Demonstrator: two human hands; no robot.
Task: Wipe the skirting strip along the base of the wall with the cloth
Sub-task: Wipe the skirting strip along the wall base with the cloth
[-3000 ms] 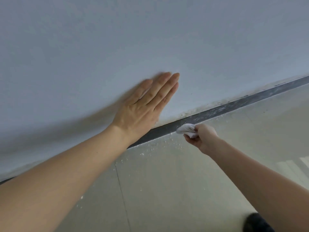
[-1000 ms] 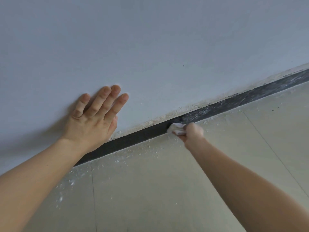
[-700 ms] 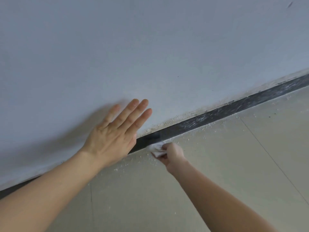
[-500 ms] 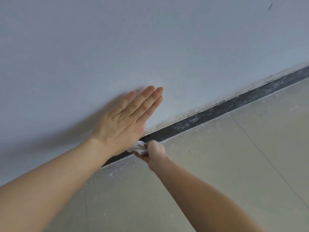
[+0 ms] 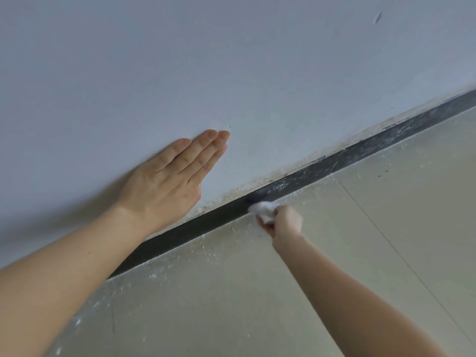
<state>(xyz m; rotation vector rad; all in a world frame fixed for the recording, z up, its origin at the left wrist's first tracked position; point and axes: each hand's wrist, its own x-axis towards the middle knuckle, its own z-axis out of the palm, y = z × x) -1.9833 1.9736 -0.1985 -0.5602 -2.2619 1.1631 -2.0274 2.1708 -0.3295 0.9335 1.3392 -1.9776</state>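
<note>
A dark skirting strip (image 5: pixel 206 222) runs diagonally along the base of the pale wall (image 5: pixel 231 60), from lower left to upper right. Its right stretch (image 5: pixel 386 143) looks smeared with whitish dust. My right hand (image 5: pixel 284 222) grips a small crumpled white cloth (image 5: pixel 264 208) and presses it against the strip near the middle of the view. My left hand (image 5: pixel 172 181) lies flat on the wall above the strip, fingers straight and together.
Beige floor tiles (image 5: pixel 334 253) with thin joints fill the lower right. White crumbs of plaster (image 5: pixel 206 253) lie scattered on the floor along the strip. A chipped, crumbly edge (image 5: pixel 296 168) marks where the wall meets the strip. A small dent (image 5: pixel 378 17) sits high on the wall.
My right hand has slid the cloth to the right along the strip, away from my left hand. My left hand stays flat on the wall.
</note>
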